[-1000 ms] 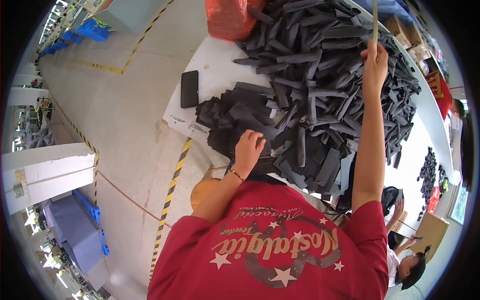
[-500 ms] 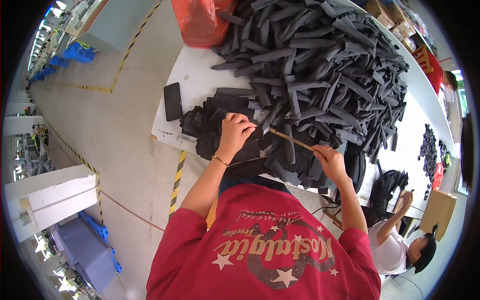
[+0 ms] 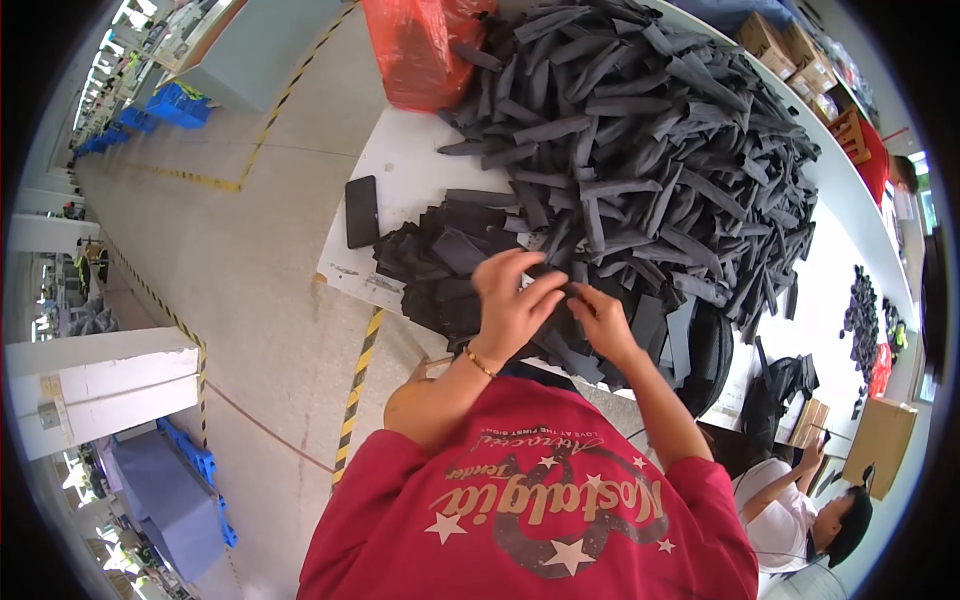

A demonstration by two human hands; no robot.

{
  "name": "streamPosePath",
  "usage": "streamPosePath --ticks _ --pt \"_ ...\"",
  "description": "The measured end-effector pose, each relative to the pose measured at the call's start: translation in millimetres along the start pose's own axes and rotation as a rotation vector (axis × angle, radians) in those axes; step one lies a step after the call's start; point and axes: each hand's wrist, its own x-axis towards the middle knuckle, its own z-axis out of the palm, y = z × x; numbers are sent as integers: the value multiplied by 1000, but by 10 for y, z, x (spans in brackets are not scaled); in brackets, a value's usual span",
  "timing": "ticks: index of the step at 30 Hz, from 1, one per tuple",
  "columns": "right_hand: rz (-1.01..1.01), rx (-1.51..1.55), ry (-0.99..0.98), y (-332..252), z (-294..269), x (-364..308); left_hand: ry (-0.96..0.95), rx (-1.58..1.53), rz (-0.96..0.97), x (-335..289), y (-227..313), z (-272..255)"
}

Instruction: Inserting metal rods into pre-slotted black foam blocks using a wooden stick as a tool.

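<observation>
Close together over the near edge of the white table [image 3: 400, 150], my two hands meet on a small dark fabric strip [image 3: 548, 277]. My left hand [image 3: 508, 305], slightly blurred, has its curled fingers and thumb at the strip's left part. My right hand [image 3: 605, 322] pinches the other end. No stick shows in either hand. To the left of my hands lies a loose stack of flat black fabric pieces [image 3: 430, 265]. Beyond them spreads a big heap of dark grey fabric strips [image 3: 650, 150], long and narrow like folded tubes.
A black phone [image 3: 362, 212] lies at the table's left edge, with a red plastic bag [image 3: 415, 60] farther back. A black mesh-like item [image 3: 711, 355] is right of my right hand. A person in white [image 3: 785, 505] works at the lower right. Cartons [image 3: 770, 45] stand far right.
My right hand has moved left toward my left hand, which has shifted slightly right. The thin wooden stick the right hand held is out of sight; a dark strip is between the hands.
</observation>
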Motion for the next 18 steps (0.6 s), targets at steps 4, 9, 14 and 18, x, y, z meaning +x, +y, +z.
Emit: streamPosePath --ticks 4,9,14,18 --pt "147 214 -92 -169 277 -114 323 -1305 -1021 -209 -334 13" --pt "-49 -16 130 -283 751 -59 533 -1609 -1245 -279 -208 329" --pt "-56 -61 234 -356 845 -111 609 -1539 -1340 -68 -115 245" --pt "-20 -58 173 -324 790 -259 667 -1417 -1401 12 -119 245"
